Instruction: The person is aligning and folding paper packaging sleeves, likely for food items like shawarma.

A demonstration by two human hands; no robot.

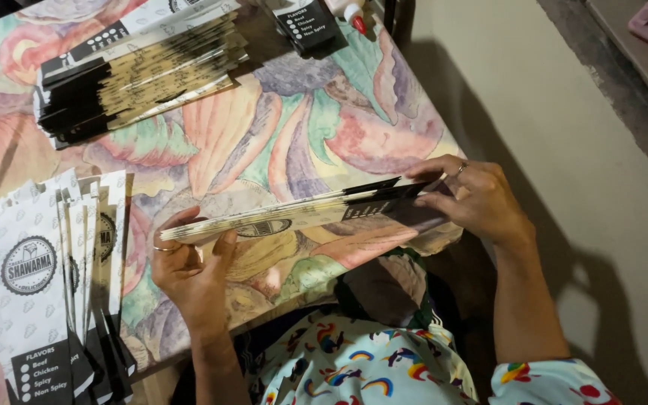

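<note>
The person holds a small bundle of flat paper food sleeves (301, 212) edge-on just above the near edge of the table, one hand at each end, apparently to square the edges. The left hand (193, 274) cups the pale end, fingers curled and closed on it, thumb pressing the near side. The right hand (474, 199) pinches the black-printed end, fingers together on top. A fanned pile of finished sleeves (46, 277) lies on the flowered tablecloth (279, 127) at left; a second stack (136, 75) lies further back.
</note>
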